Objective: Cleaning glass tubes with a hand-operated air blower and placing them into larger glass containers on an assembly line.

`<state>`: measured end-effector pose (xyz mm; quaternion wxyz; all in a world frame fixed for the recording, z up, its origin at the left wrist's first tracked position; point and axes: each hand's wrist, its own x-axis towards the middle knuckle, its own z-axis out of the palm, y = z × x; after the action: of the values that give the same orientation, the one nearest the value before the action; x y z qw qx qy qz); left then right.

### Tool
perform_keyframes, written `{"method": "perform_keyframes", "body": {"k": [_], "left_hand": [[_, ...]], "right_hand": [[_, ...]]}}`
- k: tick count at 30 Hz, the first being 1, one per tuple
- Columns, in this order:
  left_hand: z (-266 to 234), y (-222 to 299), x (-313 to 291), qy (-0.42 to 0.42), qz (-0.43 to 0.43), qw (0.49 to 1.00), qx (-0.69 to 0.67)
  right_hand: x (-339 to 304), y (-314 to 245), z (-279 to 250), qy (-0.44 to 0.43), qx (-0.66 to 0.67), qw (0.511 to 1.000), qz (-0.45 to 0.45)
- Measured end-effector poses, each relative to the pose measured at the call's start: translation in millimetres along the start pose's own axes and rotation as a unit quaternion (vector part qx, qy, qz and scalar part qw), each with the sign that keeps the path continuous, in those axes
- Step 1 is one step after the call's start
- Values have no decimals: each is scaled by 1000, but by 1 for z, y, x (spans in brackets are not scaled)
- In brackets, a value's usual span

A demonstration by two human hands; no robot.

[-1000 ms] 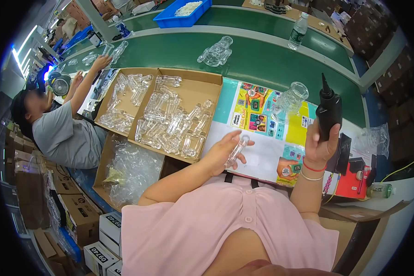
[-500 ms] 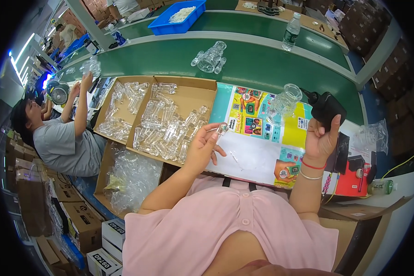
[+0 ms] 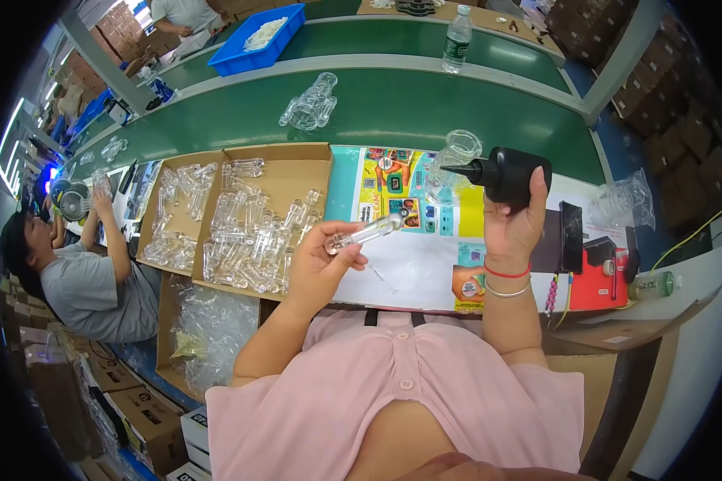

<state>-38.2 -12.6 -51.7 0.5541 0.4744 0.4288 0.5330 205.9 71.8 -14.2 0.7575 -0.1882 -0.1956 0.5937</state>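
Note:
Between the fingers of my left hand (image 3: 329, 255) is a clear plastic tube piece (image 3: 369, 232) with a rounded end, tilted up to the right. My right hand (image 3: 517, 220) grips a black squeeze bottle (image 3: 515, 178) whose thin nozzle points left, a short way above and right of the tube piece. Behind the nozzle stands a clear plastic body with a round rim (image 3: 464, 144), on a colourful printed sheet (image 3: 393, 210). Left of my left hand, a cardboard tray (image 3: 285, 164) bears many similar clear tube pieces (image 3: 253, 236).
On the green bench lies a clear assembled piece (image 3: 309, 104). Farther back are a water bottle (image 3: 457, 40) and a blue tray (image 3: 226, 62) of white parts. A box of plastic bags (image 3: 217, 329) stands at my left. A co-worker in grey (image 3: 96, 280) handles clear parts.
My right hand has brought the black bottle left, its nozzle now level and pointing left. My left hand has turned the tube piece into full sight. The whole view has shifted slightly.

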Motion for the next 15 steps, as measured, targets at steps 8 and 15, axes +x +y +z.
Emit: {"method": "perform_keyframes", "body": {"k": [8,15], "left_hand": [[33,38,10,31,183,982,47],[39,30,7,52,308,943,113]], "right_hand": [[-21,-1,18,-41,-31,998,-35],[-39,-4,35,-69,-68,995,-37]]}}
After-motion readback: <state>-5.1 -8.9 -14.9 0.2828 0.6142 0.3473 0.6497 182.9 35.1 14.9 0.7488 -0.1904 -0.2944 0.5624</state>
